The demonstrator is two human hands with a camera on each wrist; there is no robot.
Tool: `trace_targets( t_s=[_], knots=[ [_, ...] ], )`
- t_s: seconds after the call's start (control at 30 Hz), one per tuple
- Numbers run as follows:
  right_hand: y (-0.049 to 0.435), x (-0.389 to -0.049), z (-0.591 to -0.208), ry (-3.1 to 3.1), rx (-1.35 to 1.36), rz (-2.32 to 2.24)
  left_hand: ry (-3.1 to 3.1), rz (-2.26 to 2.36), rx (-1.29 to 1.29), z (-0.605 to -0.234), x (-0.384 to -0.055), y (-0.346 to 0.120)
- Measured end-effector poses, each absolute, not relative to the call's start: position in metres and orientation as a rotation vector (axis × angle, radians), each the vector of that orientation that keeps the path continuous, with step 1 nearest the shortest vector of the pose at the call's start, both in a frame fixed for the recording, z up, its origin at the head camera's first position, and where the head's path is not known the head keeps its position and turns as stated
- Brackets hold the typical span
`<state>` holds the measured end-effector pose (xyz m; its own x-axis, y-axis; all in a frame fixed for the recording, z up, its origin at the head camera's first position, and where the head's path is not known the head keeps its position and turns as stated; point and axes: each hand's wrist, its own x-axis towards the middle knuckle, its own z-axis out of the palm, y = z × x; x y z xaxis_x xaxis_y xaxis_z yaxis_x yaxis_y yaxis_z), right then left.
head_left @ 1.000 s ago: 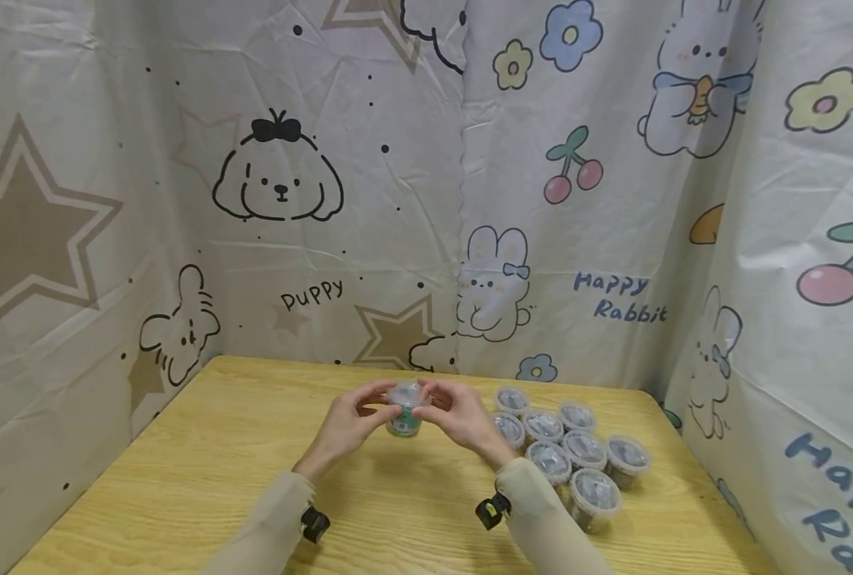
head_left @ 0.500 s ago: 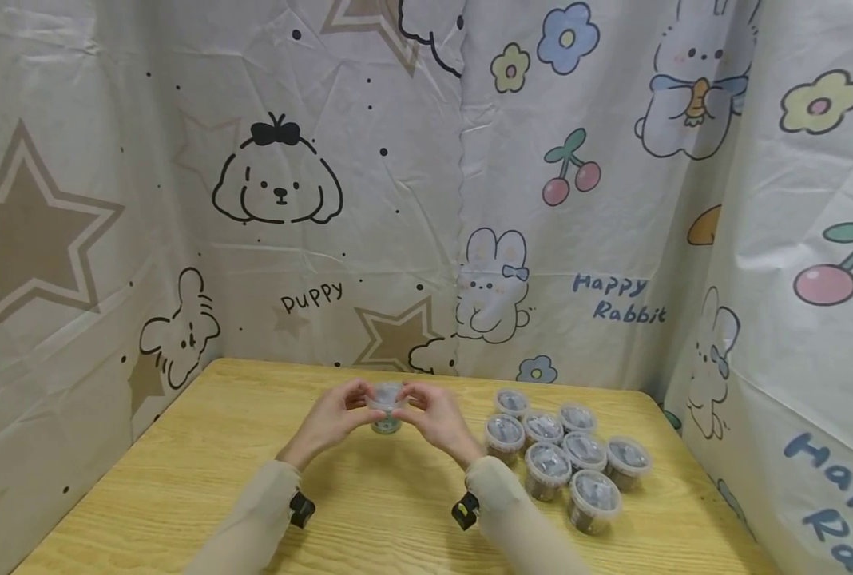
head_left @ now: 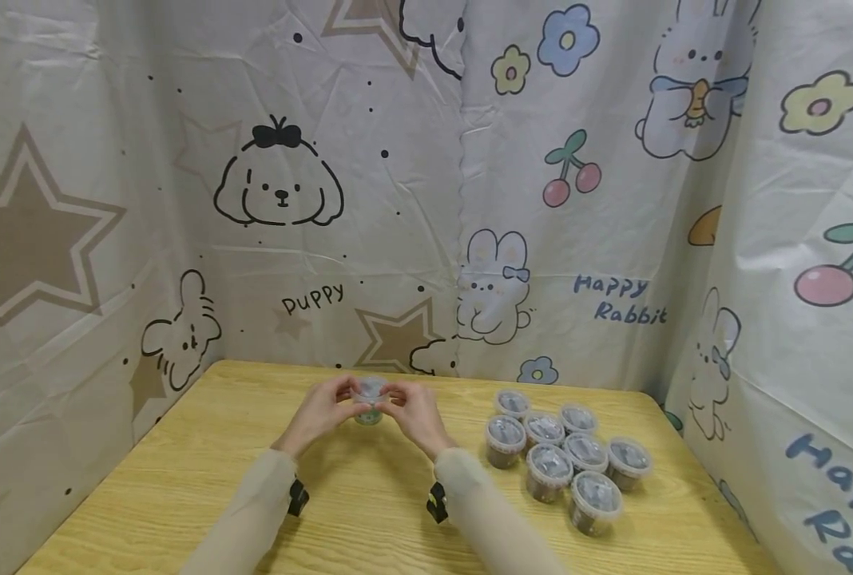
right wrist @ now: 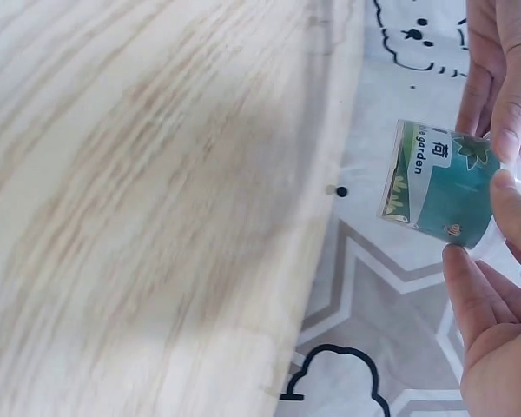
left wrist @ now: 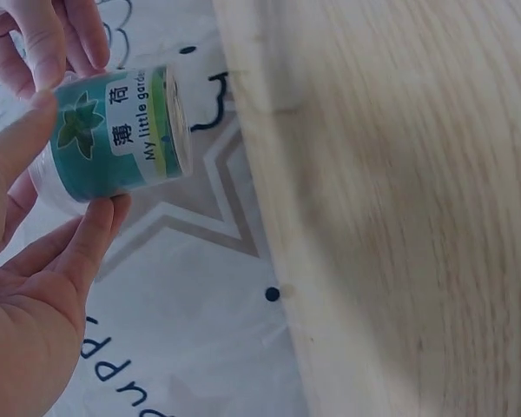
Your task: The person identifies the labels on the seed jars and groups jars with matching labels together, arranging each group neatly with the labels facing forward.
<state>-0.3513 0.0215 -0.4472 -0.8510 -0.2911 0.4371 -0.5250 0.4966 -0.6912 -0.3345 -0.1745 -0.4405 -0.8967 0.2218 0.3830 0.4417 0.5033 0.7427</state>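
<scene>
Between both hands is a small clear plastic tub (head_left: 368, 416) with a translucent lid, near the table's far edge. Its green label (left wrist: 113, 130), facing the left wrist view, reads "My little garden" and carries a leaf picture. My left hand (head_left: 323, 410) grips the tub's left side near the lid, thumb in front. On the opposite side my right hand (head_left: 415, 410) grips it in the same way. In the wrist views the tub's base is apart from the wooden table (right wrist: 156, 208). Fingers partly cover the lid.
Several similar lidded tubs with dark contents, among them a front tub (head_left: 595, 503), stand grouped on the table's right side. Printed cloth (head_left: 283, 263) hangs behind the table and along both sides.
Both hands and the tub have moved left and slightly farther from me. Both keep their grip on it. The grouped tubs stay where they were.
</scene>
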Motion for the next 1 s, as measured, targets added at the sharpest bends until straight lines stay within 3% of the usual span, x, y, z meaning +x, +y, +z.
trace_targets(
  t_s=[0.4,1.0],
  knots=[
    [-0.005,-0.367,-0.457,-2.515,0.710,1.123,-2.495,-1.189,-0.536,-0.453,-0.359,-0.189],
    [-0.016,-0.367,-0.470,-2.621,0.667,0.923,-2.654,-1.218,-0.417,-0.467,-0.362,-0.197]
  ],
)
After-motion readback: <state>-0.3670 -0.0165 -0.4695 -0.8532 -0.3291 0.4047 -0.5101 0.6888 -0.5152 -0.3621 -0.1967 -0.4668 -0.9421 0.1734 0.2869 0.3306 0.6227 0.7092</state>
